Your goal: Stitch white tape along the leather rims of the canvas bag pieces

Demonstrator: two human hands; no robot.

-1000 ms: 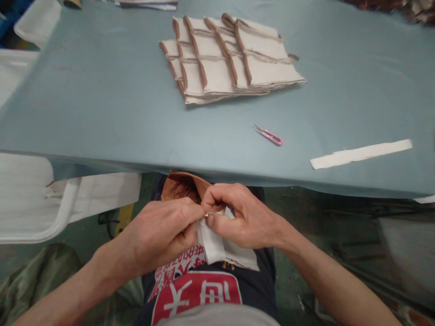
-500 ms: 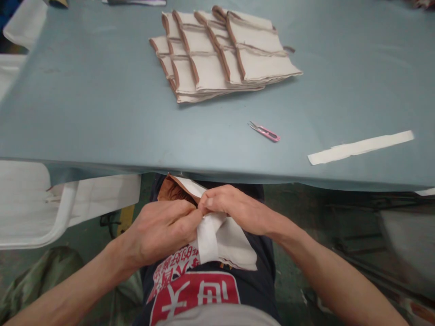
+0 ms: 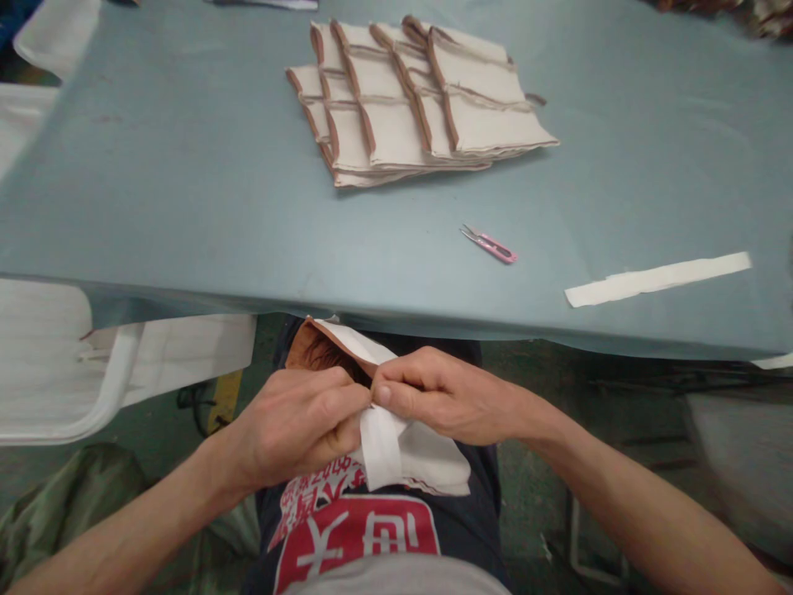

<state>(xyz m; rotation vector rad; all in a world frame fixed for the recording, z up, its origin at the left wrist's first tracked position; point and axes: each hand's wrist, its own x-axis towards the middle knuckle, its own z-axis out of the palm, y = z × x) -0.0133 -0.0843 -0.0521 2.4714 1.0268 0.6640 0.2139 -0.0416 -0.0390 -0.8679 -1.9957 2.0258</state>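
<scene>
Bench [image 3: 186,207]: wide, blue-grey covering, spanning the scene. White chair [image 3: 49,355]: near left, below the bench edge. Floor [image 3: 538,397]: dull green, dim.

Quick count from where I stand: 2 hands in view, left hand [image 3: 291,426] & right hand [image 3: 446,397], w/ 1 white cloth piece [image 3: 421,454] in them, brown-lined. 1 blue-grey table [image 3: 186,182]. On it: 1 fanned stack [image 3: 421,99] of cream pcs w/ brown edging, approx 6 edges showing; exact no. can't be told, they overlap. 1 pr pink thread snips [image 3: 489,245]. 1 long white strip [image 3: 657,279]. 1 white chair [image 3: 80,413] at the person's left.
</scene>
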